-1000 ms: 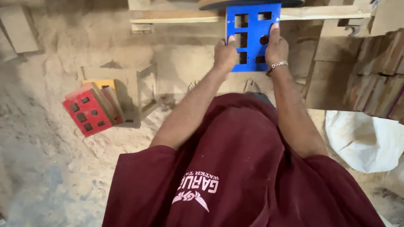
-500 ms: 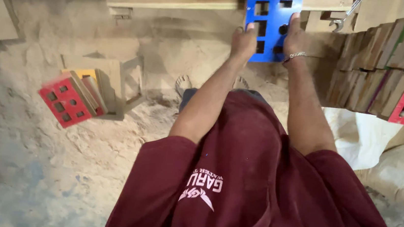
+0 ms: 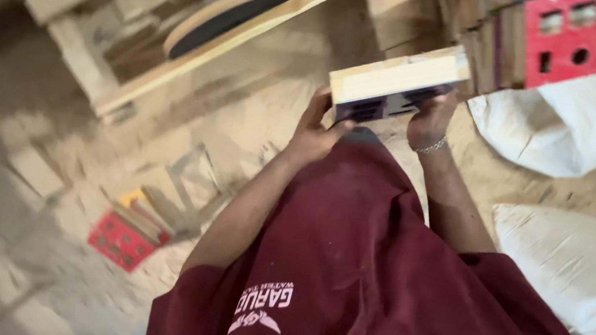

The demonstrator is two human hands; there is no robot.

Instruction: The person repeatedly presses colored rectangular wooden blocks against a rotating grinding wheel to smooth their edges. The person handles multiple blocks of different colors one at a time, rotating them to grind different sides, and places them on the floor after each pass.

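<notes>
Red, at eight o'clock, a holed panel [image 3: 121, 240] lies on the sawdust floor [image 3: 58, 166]. My left hand [image 3: 318, 129] and right hand [image 3: 430, 118] hold the wooden board [image 3: 396, 75] at one o'clock, fingers curled round its dark holed underside. Another red panel [image 3: 580, 38] stands at two o'clock.

Centre of frame: open gap over the sawdust floor [image 3: 259, 120] between the wooden bench [image 3: 208, 46] at upper left and the stacked boards [image 3: 485, 40] at upper right. White sacks [image 3: 557, 120] block the right side. Red panel [image 3: 120, 241] and loose boards [image 3: 155, 212] obstruct lower left.
</notes>
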